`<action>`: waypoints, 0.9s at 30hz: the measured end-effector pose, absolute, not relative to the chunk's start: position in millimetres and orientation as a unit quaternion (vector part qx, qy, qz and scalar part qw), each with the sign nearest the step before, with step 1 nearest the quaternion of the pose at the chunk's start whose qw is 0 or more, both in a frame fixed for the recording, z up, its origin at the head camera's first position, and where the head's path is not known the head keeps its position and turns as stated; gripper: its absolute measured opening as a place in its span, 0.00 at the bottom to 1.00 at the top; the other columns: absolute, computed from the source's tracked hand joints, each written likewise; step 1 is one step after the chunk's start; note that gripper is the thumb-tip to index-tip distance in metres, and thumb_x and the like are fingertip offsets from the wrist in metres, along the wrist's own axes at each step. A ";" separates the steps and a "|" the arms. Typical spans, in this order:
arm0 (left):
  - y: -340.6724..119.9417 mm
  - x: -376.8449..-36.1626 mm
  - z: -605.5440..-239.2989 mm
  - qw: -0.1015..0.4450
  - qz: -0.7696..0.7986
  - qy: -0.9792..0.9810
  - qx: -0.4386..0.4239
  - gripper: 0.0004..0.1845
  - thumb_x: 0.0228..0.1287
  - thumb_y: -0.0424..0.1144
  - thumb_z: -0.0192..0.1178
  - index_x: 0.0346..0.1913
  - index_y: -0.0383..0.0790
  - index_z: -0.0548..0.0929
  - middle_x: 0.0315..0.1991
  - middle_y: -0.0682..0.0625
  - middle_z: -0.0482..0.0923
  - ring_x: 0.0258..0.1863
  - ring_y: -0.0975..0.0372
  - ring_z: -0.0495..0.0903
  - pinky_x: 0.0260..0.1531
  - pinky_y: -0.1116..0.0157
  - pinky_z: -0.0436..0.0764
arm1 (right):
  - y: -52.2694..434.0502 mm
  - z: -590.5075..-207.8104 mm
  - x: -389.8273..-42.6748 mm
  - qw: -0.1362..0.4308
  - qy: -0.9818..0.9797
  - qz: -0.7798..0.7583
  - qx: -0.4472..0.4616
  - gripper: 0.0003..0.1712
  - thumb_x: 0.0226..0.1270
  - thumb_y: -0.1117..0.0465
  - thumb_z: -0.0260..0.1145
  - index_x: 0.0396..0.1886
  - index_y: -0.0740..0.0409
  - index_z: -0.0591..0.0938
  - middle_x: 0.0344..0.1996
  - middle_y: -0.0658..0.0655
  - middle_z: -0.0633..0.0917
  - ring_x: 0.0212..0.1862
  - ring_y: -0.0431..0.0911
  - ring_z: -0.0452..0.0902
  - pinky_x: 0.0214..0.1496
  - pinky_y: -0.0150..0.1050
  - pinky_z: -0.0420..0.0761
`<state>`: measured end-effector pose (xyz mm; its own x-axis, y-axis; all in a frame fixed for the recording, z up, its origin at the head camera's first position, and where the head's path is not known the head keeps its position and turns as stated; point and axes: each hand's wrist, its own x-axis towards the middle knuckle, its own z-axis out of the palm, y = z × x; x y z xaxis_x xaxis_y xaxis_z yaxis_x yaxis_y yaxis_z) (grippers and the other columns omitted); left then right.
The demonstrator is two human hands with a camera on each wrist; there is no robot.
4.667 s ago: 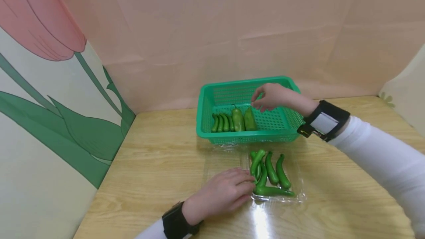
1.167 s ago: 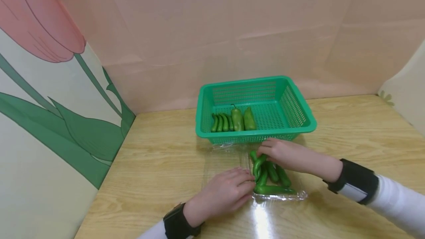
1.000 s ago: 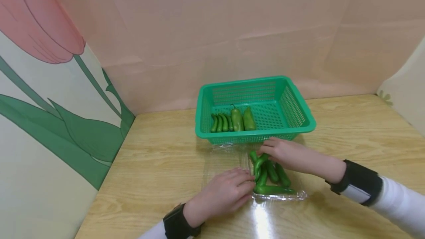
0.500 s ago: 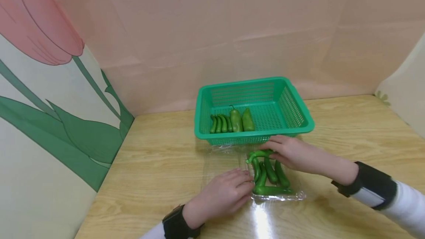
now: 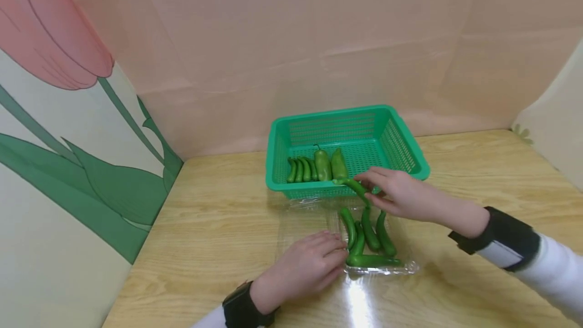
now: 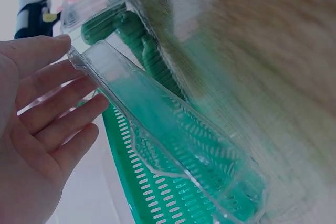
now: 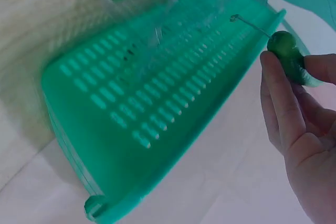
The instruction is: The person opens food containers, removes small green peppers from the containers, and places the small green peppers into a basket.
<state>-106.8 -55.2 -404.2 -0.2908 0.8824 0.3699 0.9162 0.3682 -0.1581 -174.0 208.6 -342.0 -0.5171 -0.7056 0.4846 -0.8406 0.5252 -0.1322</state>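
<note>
In the head view my right hand point(image 5: 403, 194) pinches a long green chili pepper point(image 5: 357, 188) at one end, above the front rim of the green basket point(image 5: 272, 161). The right wrist view shows that pepper point(image 7: 286, 53) between thumb and fingers, its thin stem sticking out. My left hand point(image 5: 306, 262) holds the edge of a clear plastic clamshell box point(image 5: 298, 224). In the left wrist view its thumb and fingers lie along the clear box's rim point(image 6: 113, 98). Several green chili peppers point(image 5: 371, 232) lie in the box's right half.
Inside the basket's left part stand thin green chili peppers point(image 5: 299, 170) in a row, beside two thicker green peppers point(image 5: 323, 166). Basket and box sit on a wooden table point(image 5: 218, 216), against a pink cloth backdrop point(image 5: 237, 54).
The right hand, over the basket at first, went down into the box and took hold of a chili pepper. It has now lifted that pepper toward the basket. The left hand has stayed in place.
</note>
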 end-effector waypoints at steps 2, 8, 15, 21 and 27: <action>-55.2 -106.8 -404.6 0.196 -0.051 -0.803 -0.560 0.13 0.66 0.44 0.56 0.49 0.45 0.83 0.53 0.51 0.81 0.57 0.61 0.77 0.67 0.62 0.68 | 209.5 -337.7 -178.2 0.188 -0.858 0.182 0.442 0.20 0.51 0.70 0.68 0.47 0.65 0.78 0.31 0.50 0.81 0.31 0.37 0.79 0.27 0.21 0.80; -55.5 -106.3 -404.6 0.195 -0.050 -0.804 -0.559 0.12 0.67 0.44 0.56 0.48 0.45 0.83 0.53 0.51 0.81 0.57 0.61 0.77 0.66 0.62 0.69 | 211.6 -325.8 -193.0 0.178 -0.874 0.201 0.405 0.18 0.56 0.69 0.68 0.48 0.64 0.78 0.33 0.51 0.81 0.34 0.39 0.80 0.31 0.26 0.84; -56.0 -105.2 -405.0 0.195 -0.061 -0.804 -0.558 0.12 0.66 0.44 0.57 0.48 0.46 0.83 0.53 0.51 0.81 0.57 0.61 0.77 0.65 0.63 0.70 | 210.9 -313.0 -213.7 0.174 -0.899 0.200 0.349 0.17 0.59 0.67 0.67 0.48 0.65 0.78 0.33 0.55 0.84 0.35 0.45 0.82 0.30 0.36 0.85; -56.2 -104.4 -405.1 0.198 -0.055 -0.805 -0.556 0.12 0.66 0.44 0.56 0.48 0.46 0.83 0.54 0.51 0.81 0.57 0.61 0.77 0.66 0.63 0.70 | 212.5 -305.3 -232.5 0.154 -0.921 0.211 0.289 0.15 0.61 0.65 0.65 0.47 0.67 0.78 0.31 0.59 0.86 0.34 0.50 0.84 0.35 0.47 0.84; -56.1 -104.0 -404.0 0.196 -0.056 -0.806 -0.556 0.13 0.66 0.44 0.56 0.49 0.46 0.83 0.54 0.51 0.80 0.58 0.61 0.77 0.66 0.63 0.69 | 214.0 -301.2 -247.5 0.102 -0.936 0.223 0.250 0.18 0.64 0.61 0.63 0.50 0.68 0.77 0.35 0.62 0.86 0.37 0.53 0.84 0.40 0.50 0.84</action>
<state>-104.0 -56.1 -404.0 -0.3044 0.8747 0.3772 0.9183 0.3747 -0.1277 -247.5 214.0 -301.2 -0.8538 -0.4229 0.3036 -0.5144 0.7749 -0.3673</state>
